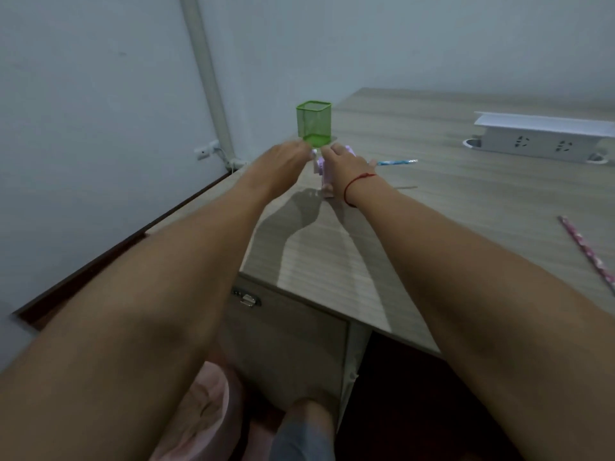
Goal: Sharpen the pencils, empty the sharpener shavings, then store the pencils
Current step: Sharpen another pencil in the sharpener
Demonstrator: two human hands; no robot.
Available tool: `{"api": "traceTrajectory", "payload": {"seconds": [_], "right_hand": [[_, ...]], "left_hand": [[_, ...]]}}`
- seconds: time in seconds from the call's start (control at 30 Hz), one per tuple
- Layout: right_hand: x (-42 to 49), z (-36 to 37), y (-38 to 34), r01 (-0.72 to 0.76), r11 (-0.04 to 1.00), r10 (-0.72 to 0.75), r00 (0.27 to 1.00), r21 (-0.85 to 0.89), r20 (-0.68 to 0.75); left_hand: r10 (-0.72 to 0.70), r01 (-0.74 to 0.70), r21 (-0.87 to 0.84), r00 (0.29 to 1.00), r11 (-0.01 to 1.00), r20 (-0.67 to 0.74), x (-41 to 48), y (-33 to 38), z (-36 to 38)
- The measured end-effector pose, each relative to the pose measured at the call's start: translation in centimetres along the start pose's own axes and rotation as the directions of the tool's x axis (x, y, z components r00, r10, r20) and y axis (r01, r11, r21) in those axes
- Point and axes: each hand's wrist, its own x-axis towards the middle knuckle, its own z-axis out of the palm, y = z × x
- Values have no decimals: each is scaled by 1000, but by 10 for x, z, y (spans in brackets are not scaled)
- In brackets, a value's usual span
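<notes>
At the far left end of the surface, both of your arms reach out to the pink sharpener, which stands upright on the wood just in front of the green mesh pencil cup. Your right hand lies over the top of the sharpener with its back toward you. Its grip is closed down on the body, the fingers bending over the far side and out of sight. A red string circles that wrist. Your left hand comes in from the left, fingertips at the sharpener's upper left side beside a small pale part there. The blur hides the fingers, so I cannot tell whether that grip is pinching anything or only touching. The pencil cup looks empty through its mesh and stands at the left edge of the surface.

A blue pencil lies flat just to the right of your right hand, pointing away to the right. A pink patterned pencil lies well apart at the near right, running off the frame's edge. At the far right sits a white socket box with its lid raised. Below the near edge of the surface is a drawer front with a metal lock. On the floor to the lower left stands a pink bin.
</notes>
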Motion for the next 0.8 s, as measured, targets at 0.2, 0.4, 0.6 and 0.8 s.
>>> {"api": "traceTrajectory", "payload": {"seconds": [0.2,0.4,0.6,0.8], "right_hand": [[-5,-2,0,0,1000,-1,1000,-26,-12],[-3,1,2,44,999,-43,999,14,-28],[-1,0,5,27,999,-27,1000,36,3],[0,-1,5,29,999,-29,1000,29,-6]], "left_hand": [[-49,58,-91,994,994,96,-33,16,26],[-107,129,-60,951,990,290,-16,10,36],[-122,123,14,948,992,292,11,-6,46],[-93,75,114,984,991,152,39,-20,30]]}}
